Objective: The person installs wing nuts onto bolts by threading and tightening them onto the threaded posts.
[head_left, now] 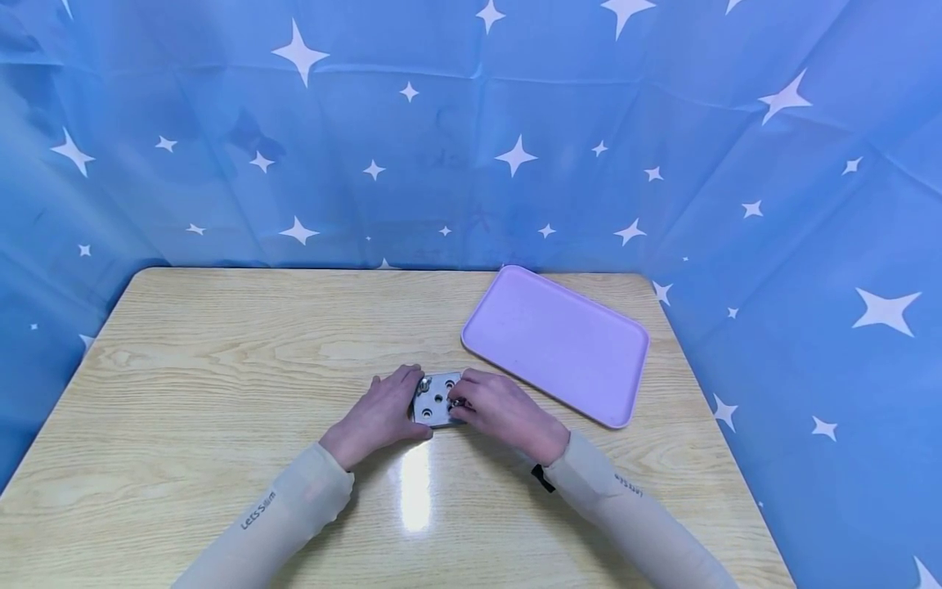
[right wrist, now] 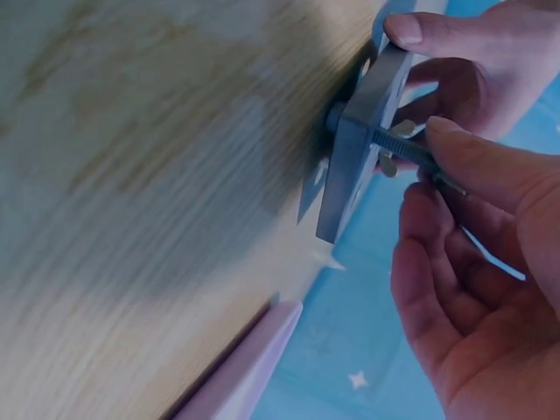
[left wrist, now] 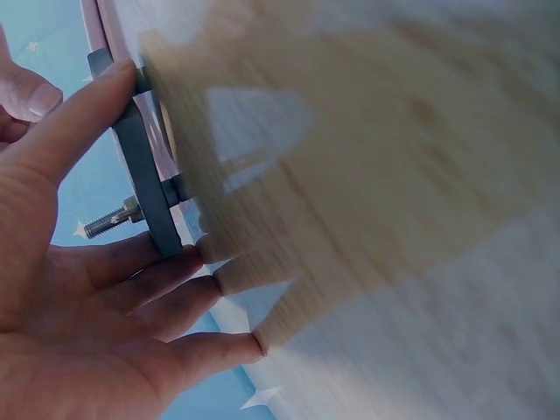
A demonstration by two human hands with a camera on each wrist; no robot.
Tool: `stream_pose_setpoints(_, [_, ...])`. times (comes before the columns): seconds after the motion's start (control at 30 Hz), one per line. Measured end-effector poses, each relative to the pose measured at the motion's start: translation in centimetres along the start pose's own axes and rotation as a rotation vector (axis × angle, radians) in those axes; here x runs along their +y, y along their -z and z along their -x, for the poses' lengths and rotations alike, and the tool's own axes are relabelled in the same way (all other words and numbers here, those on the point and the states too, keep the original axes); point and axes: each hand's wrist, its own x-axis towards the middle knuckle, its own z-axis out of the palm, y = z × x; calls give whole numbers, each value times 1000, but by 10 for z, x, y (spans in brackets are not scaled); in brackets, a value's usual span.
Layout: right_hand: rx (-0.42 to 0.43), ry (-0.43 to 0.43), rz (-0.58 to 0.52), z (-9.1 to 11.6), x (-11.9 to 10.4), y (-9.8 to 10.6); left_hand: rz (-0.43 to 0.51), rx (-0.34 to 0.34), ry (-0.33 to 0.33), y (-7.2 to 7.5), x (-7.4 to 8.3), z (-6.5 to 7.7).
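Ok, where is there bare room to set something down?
The table is bare left of the left hand and beyond it, between tray and left edge. The tray looks bare too. Crowded: the metal plate, between that hand and the right hand.

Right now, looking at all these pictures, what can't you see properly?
- Head view: the right end of the metal plate, hidden by the right hand.
- Head view: the bolt in that hand's grip, too small and mostly covered by fingers.
- Left wrist view: most of the right hand, cut off by the left edge.
- Right wrist view: most of the tray, cut off by the bottom edge.
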Motion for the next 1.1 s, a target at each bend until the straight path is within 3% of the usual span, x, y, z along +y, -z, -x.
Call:
stream_pose_setpoints(0.4, [107,-121,72,4,-9,-11,-13,14,-21,-1,-1,0])
stream_pose_setpoints(0.7, [166,-115,202,3,-15,-15,-18,3,-3,0,1,-1])
stream_pose_setpoints(1.1, [192,-126,243,3,-18,-18,-4,-9,9,0,1,-1])
